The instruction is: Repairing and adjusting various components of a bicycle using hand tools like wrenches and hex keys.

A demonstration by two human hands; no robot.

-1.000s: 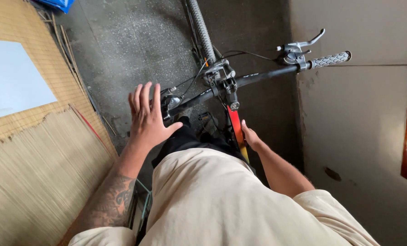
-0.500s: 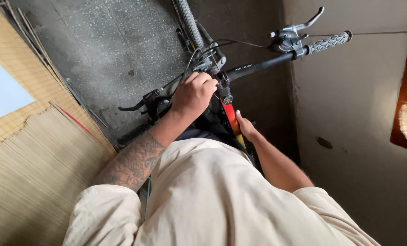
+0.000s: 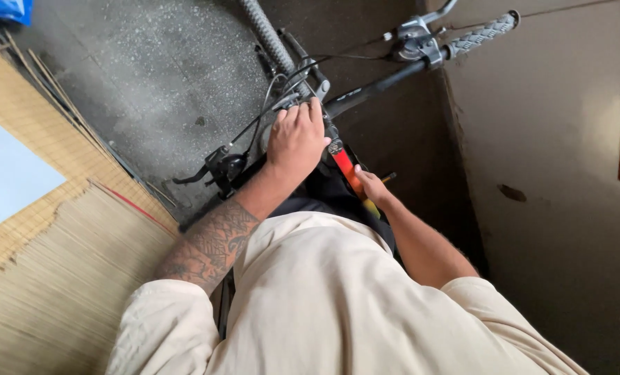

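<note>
A speckled grey concrete floor (image 3: pixel 150 62) fills the far side, with a pale wall (image 3: pixel 567 139) on the right and woven reed mats (image 3: pixel 39 278) stacked on the left, a light blue sheet (image 3: pixel 4 173) lying on them. A bicycle (image 3: pixel 372 87) stands between wall and mats, its front end pointing away, so the person leaning over it in a cream shirt (image 3: pixel 324 298) looks straight down on the steering.

The handlebar (image 3: pixel 386 80) runs slantwise from a grey ribbed grip (image 3: pixel 480 31) at far right to a brake lever (image 3: pixel 216 170) nearer on the left, close to the mats. The left hand (image 3: pixel 296 139) lies over the middle of the bar at the stem, fingers curled down around it, apparently to steady the front. The right hand (image 3: pixel 372 187) sits nearer and lower, just beside the red and yellow frame tube (image 3: pixel 348 170), touching it; whether its fingers close around the tube I cannot tell. The stem thus lies directly under the left palm, the tube just left of the right hand.
</note>
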